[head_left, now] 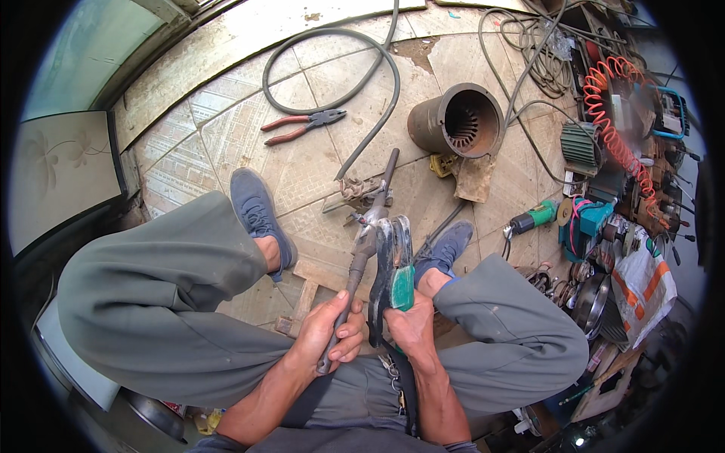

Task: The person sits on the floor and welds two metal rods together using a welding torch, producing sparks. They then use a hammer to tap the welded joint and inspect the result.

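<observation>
My left hand [329,332] is wrapped round the lower end of a long grey metal shaft [361,253] with a thicker stepped middle. The shaft slants up and away from me, its far thin end over the floor. A worn metal clamp [359,190] sits beside the shaft's upper part, near the end of a thick black cable [375,127]. In my right hand [411,325], fingers closed, is a black-and-green curved piece [395,275], seen edge-on, its kind unclear. It stands just right of the shaft and hides part of it.
Red-handled pliers [302,127] lie on the tiled floor. A rusty hollow cylinder [458,121] with inner slots rests farther right. Near the right side are a green angle grinder [531,219], a teal bench machine [587,228] and an orange coiled hose [613,113]. My shoes flank the work.
</observation>
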Available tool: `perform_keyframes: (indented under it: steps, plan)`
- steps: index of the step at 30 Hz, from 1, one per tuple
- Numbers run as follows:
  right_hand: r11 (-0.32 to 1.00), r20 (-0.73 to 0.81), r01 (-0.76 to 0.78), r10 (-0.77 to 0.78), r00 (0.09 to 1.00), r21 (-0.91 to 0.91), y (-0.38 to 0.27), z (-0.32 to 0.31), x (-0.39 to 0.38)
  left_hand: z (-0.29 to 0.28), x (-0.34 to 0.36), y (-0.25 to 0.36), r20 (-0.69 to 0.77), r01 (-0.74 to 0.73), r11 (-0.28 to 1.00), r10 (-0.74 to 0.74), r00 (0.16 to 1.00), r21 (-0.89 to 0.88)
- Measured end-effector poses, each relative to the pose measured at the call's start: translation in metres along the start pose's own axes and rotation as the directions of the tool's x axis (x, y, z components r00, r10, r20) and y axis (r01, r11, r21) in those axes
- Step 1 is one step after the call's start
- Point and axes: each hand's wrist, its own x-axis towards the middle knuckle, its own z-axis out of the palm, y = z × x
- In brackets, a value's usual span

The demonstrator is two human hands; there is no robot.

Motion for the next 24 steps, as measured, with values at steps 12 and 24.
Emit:
perform_keyframes:
  steps: [12, 24]
  plan:
    - [1.000, 0.019, -0.001, 0.001, 1.000, -0.019, -0.005, -0.001, -0.001, 0.000, 0.000, 0.000, 0.032, 0.007, 1.000, -0.007, 0.999, -0.009]
    - [0.984, -0.016, 0.091, -0.090, 0.996, 0.151, 0.001, -0.002, -0.002, -0.003, -0.001, 0.000, -0.006, -0.001, 0.999, 0.001, 1.000, 0.048]
